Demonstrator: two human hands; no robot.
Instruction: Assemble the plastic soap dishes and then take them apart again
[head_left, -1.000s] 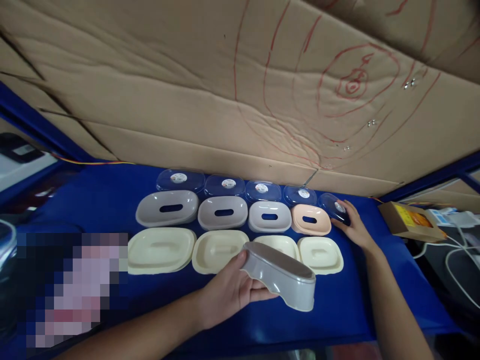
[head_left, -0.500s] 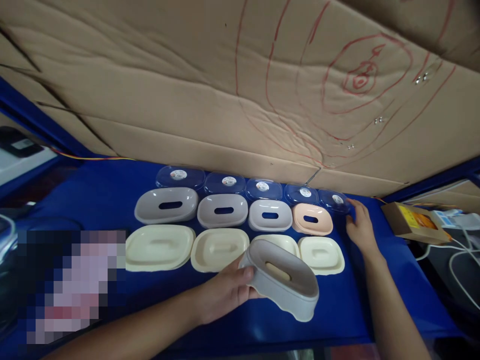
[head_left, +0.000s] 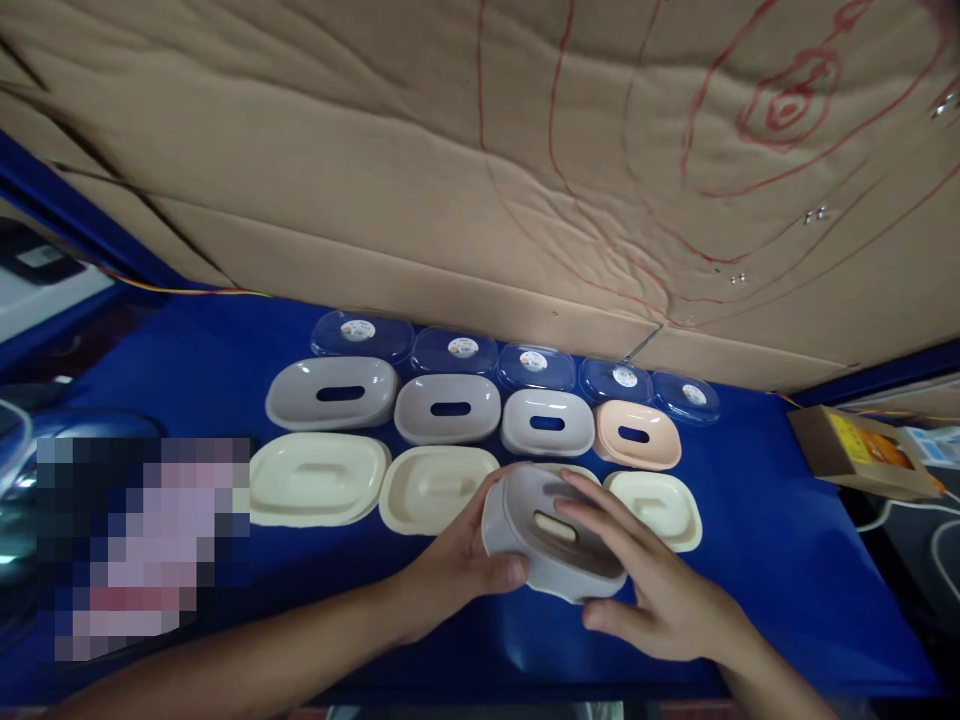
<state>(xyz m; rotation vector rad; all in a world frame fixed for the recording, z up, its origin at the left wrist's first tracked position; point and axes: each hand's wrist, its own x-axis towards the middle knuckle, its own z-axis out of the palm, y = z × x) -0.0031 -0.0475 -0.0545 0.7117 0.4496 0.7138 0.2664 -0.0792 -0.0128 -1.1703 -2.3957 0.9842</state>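
Note:
My left hand (head_left: 469, 560) grips the left end of a grey oval tray (head_left: 559, 570) with a slot in its middle, lifted and tilted above the front row. My right hand (head_left: 652, 580) is at the tray's right end, fingers spread over its rim and thumb below. Cream oval pieces, such as the far-left one (head_left: 315, 480), form the front row; one is partly hidden behind the held tray. Behind them lie grey slotted trays (head_left: 448, 425) and a peach slotted tray (head_left: 660, 445). Clear lids (head_left: 367, 348) with round stickers make the back row.
The blue table (head_left: 780, 560) is backed by a cardboard wall (head_left: 375, 180) with red drawn lines. At the right edge stand a small open box (head_left: 832, 450) and white cables. A pixelated patch covers things at the left.
My right hand has left the rightmost clear lid and come to the held tray's right end. The tray has moved slightly and turned in my left hand. The view has shifted a little.

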